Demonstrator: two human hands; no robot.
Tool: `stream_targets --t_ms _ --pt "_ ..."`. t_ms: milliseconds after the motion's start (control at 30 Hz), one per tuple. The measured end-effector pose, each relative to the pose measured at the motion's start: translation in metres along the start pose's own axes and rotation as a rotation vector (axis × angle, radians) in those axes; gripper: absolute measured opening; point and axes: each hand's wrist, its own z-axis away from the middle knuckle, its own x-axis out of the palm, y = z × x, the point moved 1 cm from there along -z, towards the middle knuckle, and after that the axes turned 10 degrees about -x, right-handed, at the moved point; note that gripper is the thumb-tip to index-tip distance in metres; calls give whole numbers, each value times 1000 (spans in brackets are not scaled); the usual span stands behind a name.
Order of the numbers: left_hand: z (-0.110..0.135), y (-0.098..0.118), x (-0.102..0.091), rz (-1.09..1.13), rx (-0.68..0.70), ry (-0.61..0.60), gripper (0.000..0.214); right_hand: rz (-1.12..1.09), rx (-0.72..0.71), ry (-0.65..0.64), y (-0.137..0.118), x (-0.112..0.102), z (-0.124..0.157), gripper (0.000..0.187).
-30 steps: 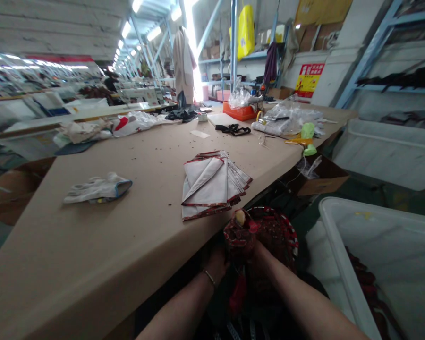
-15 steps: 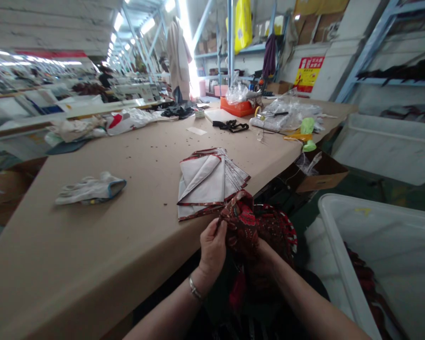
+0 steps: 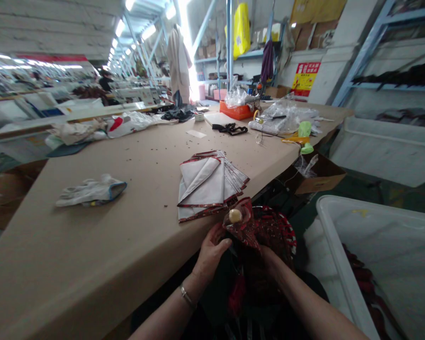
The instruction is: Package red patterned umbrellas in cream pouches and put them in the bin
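Just off the table's front edge, my left hand [image 3: 210, 250] pinches the border of a dark red patterned cloth [image 3: 246, 231], its thumb towards me and its fingers partly behind the fabric. My right hand [image 3: 269, 259] grips the same cloth from the right, its fingers mostly hidden in the folds. A pale rounded tip [image 3: 234, 216] shows at the top of the cloth; what it belongs to I cannot make out. More patterned fabric [image 3: 274, 231] hangs below and to the right. Right behind my hands, a fanned stack of folded white pieces with red patterned borders [image 3: 205, 184] lies on the table.
A white work glove [image 3: 92, 190] lies on the brown-covered table [image 3: 134, 245] at left. Further back are black straps [image 3: 230, 128], an orange tray [image 3: 237, 111] and clear plastic bags [image 3: 286, 113]. A white bin [image 3: 331, 236] with red fabric inside stands close on my right.
My left hand has lowered slightly and turned, its thumb now apart along the cloth's edge. The cloth's top has shifted, and the pale rounded tip has come into sight.
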Motion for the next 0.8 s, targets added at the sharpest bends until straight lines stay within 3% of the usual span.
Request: stream_targets --t_ms 133,200,333,500,567,667,733,800 --pt "-10 11 3 -25 29 -114 62 -25 7 -146 -9 16 2 32" --pt "-13 17 7 -27 28 -115 59 27 6 -175 -10 21 0 38" --pt "-8 18 5 -104 37 -50 43 177 -30 -129 2 11 -5 43" --pt "16 23 -23 -200 32 105 36 334 -224 -28 0 -4 -3 50" --pt "23 39 -29 -223 28 92 35 394 -358 -43 -21 4 2 55" --pt "23 81 -16 -263 63 -34 31 402 -547 -328 -71 37 12 62" --pt "21 115 3 -264 111 -148 30 338 -565 -543 -109 68 18 60" --pt "19 149 23 -209 160 -217 30 323 -530 -639 -144 101 27 50"
